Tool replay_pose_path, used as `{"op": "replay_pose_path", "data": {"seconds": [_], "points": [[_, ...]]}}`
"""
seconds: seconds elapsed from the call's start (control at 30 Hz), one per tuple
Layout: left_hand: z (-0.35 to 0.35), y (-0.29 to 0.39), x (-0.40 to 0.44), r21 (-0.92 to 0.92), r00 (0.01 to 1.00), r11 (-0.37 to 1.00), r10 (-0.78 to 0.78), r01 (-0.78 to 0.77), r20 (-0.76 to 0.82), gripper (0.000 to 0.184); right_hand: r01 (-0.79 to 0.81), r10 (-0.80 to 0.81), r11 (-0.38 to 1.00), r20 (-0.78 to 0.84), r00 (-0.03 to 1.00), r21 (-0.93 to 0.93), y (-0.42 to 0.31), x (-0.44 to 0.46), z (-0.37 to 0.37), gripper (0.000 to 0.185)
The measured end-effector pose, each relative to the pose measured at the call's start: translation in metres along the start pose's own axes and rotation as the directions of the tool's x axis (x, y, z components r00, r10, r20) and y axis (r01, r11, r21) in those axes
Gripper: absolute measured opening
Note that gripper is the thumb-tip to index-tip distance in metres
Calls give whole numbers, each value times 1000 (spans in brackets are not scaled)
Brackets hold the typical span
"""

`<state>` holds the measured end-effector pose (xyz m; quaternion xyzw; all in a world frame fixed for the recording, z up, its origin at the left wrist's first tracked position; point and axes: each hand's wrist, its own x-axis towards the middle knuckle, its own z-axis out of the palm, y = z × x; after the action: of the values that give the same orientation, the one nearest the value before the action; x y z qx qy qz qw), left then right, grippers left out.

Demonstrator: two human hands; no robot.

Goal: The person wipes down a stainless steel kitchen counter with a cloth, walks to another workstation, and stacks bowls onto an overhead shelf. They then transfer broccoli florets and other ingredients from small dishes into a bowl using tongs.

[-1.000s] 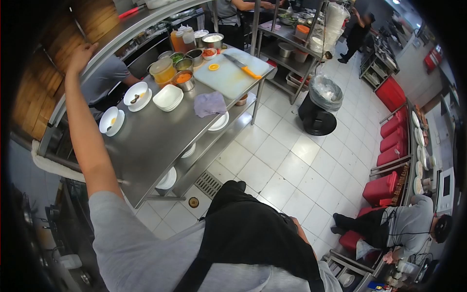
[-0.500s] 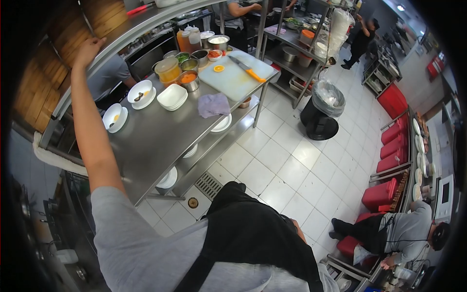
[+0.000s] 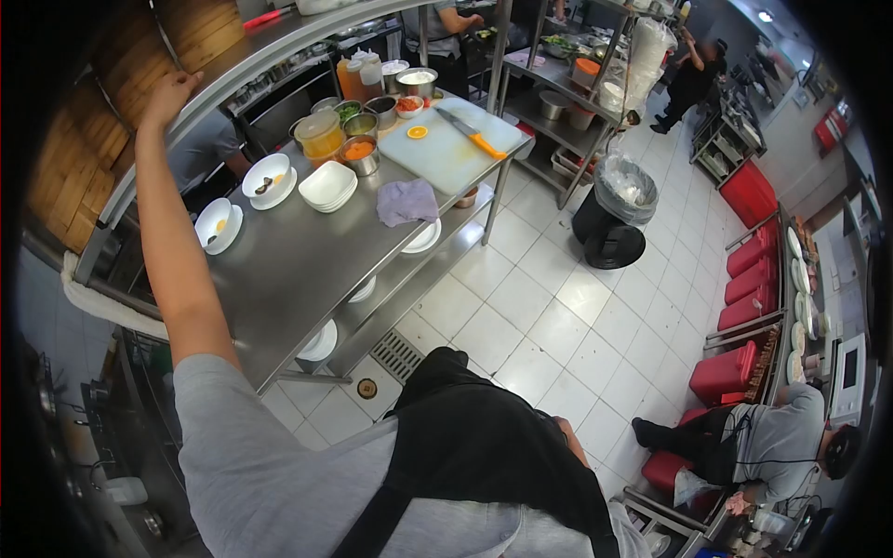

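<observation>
The metal shelf edge (image 3: 226, 86) runs as a pale curve across the upper left of the frame, and the person's left hand (image 3: 171, 99) is at it, at the end of a raised and nearly straight arm. The fingers seem a little bent toward the shelf; whether they are pinching something, one cannot tell. On the same shelf, farther along, lies a thing with a red handle (image 3: 267, 18). Below the shelf, on the steel table (image 3: 279, 279), two white bowls (image 3: 270, 163) stand near its far edge, each with some yellow and dark food inside. Just beside them, toward the centre, is a stack of white dishes (image 3: 328, 186), then a purple cloth (image 3: 406, 203). Behind these, in the upper middle, there is a group of containers (image 3: 321, 136), and next to it a cutting board (image 3: 420, 166) bears a knife (image 3: 485, 145) with orange handle and a cut piece of orange (image 3: 417, 132). The right hand (image 3: 570, 437) is mostly hidden behind the black apron (image 3: 493, 446), at lower centre, so its state cannot be told. Farther to the right stands a black bin (image 3: 595, 223) with a clear bag; at lower right another person (image 3: 783, 442) bends over a counter.
</observation>
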<state>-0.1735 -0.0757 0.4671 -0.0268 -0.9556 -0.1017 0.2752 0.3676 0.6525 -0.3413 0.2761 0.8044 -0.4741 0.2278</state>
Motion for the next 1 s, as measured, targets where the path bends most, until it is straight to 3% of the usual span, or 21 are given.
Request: {"op": "replay_pose_path", "data": {"seconds": [0.07,0.27,0.37,0.47,0.93,1.0], "points": [[-1,-2,2,0,1000,1000,-5,5,19,47,-20,22,998,-26,999,67,-64,-45,-22,43],[-1,-5,2,-3,1000,1000,-1,1,21,48,46,-46,997,-1,999,-54,-84,-60,-23,44],[-1,-7,5,21,999,1000,-1,0,41,49,12,-14,997,21,1000,80,-91,-65,-22,44],[-1,-10,6,56,999,998,17,-20,40,49,39,-39,999,27,999,-6,-105,-74,-25,45],[-2,-7,3,66,1000,998,26,-24,-17,49,15,-15,1000,25,1000,16,-107,-74,-27,40],[-6,0,0,55,998,998,-45,42,52,48,15,-15,1000,26,1000,14,-109,-74,-28,39]]}}
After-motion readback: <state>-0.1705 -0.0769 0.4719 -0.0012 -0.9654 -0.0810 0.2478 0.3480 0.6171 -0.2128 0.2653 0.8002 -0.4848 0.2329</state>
